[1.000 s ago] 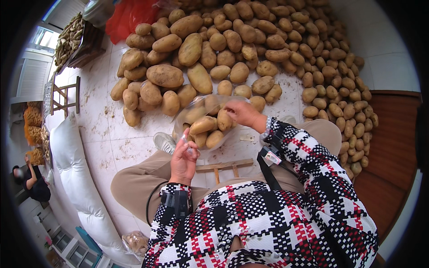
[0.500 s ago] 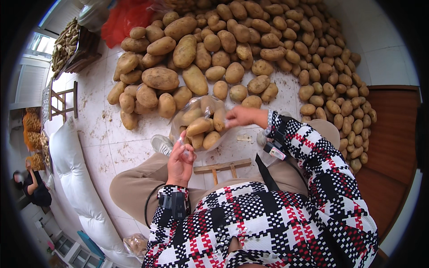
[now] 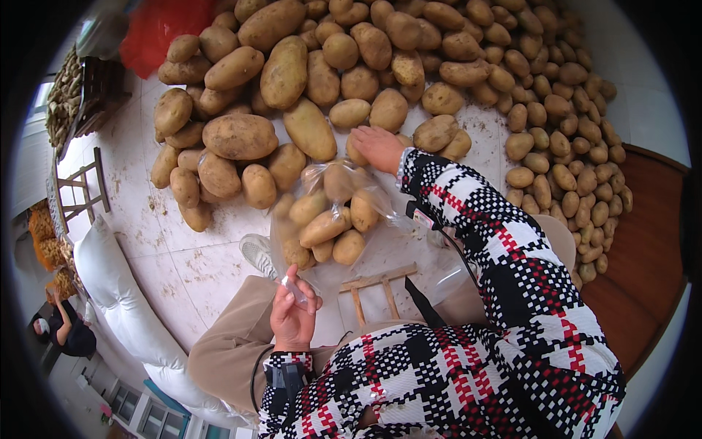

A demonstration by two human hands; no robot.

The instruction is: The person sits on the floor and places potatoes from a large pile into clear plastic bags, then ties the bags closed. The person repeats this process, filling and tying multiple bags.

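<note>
Left hand (image 3: pixel 294 316): raised in front of the chest, fingers pressed together, pinching the near edge of the clear bag (image 3: pixel 322 219).

Bag: on the tiled floor (image 3: pixel 183 263) between the knees and the potato pile (image 3: pixel 409 66), mouth pulled toward the person. Several potatoes visible inside through the plastic.

Right hand (image 3: pixel 379 146): reached forward to the near edge of the pile, palm down, fingers curled over a potato (image 3: pixel 356 154) just beyond the bag. Cannot tell whether the potato is lifted or only touched.

Surroundings: small wooden stool (image 3: pixel 376 293) under the person, partly hidden. Grey shoe (image 3: pixel 257 254) just left of the bag. White sack (image 3: pixel 117 307) along the left. Red bag (image 3: pixel 157 29) at the far left of the pile. Another person (image 3: pixel 62 333) crouches at far left.
</note>
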